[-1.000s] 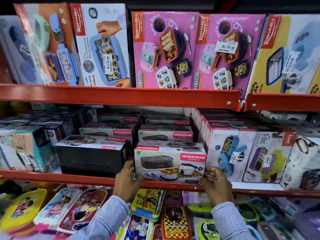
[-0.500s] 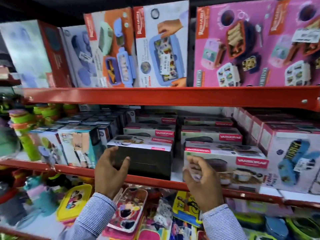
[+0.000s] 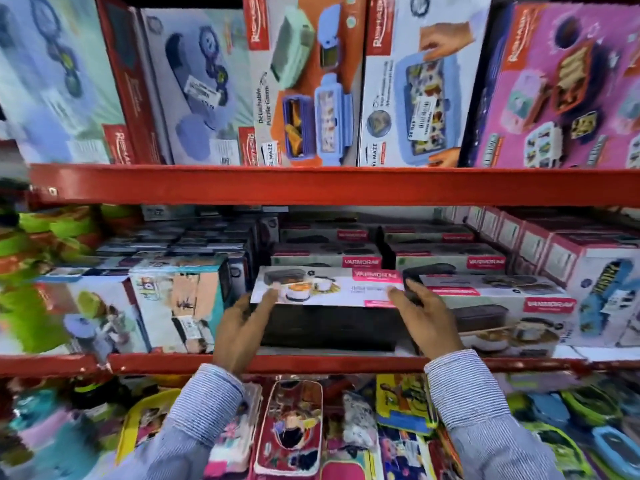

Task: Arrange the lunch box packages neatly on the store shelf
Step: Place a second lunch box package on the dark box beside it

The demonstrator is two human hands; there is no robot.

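Both hands (image 3: 242,327) (image 3: 427,323) now on black box (image 3: 329,327); were on white box (image 3: 502,317).
L fingers spread, R fingers pressed to its end; next pkg being squared.

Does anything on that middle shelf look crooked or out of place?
Yes. The Varmora lunch box package between the two hands shows a plain black side to the front, with its printed face turned up. The Varmora package to its right shows its printed picture to the front, so this one looks turned the wrong way.

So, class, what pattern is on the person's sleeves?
Fine blue and white stripes on the sleeves, head view.
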